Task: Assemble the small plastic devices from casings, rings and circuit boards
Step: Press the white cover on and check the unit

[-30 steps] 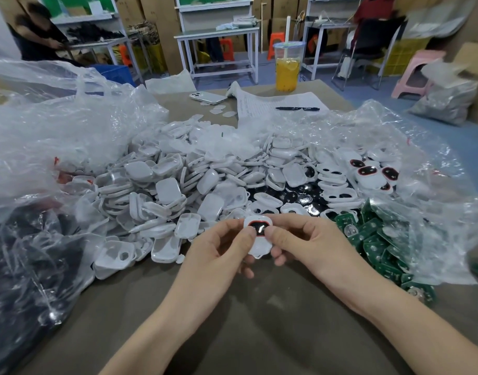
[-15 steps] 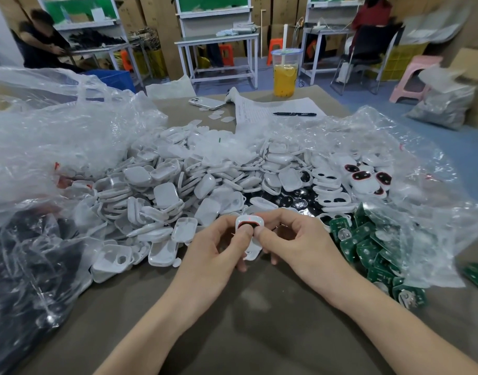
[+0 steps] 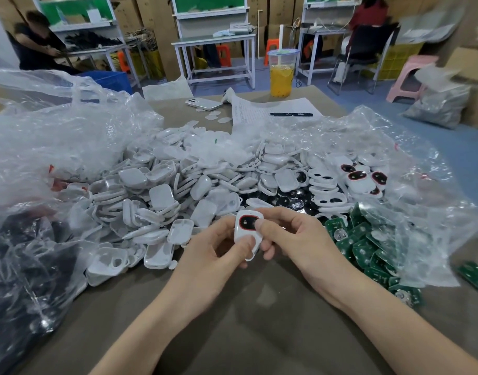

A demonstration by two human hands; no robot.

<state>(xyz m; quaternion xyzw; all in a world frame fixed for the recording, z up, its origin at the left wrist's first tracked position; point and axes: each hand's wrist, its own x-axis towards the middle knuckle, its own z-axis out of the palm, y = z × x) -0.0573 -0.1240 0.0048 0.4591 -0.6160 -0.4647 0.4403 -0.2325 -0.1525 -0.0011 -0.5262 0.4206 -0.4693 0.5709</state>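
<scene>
Left hand (image 3: 213, 250) pinches the lower end of one white device (image 3: 240, 234), thumb on its face. Right hand (image 3: 294, 239) grips the upper end, thumb pressed at the edge of the dark red-rimmed window, fingers curled behind. Device is held tilted just above the tabletop (image 3: 232, 334), in front of the casing pile (image 3: 162, 196). Green boards (image 3: 365, 250) lie just right of the right hand. Finished devices (image 3: 358, 181) sit at the pile's far right.
</scene>
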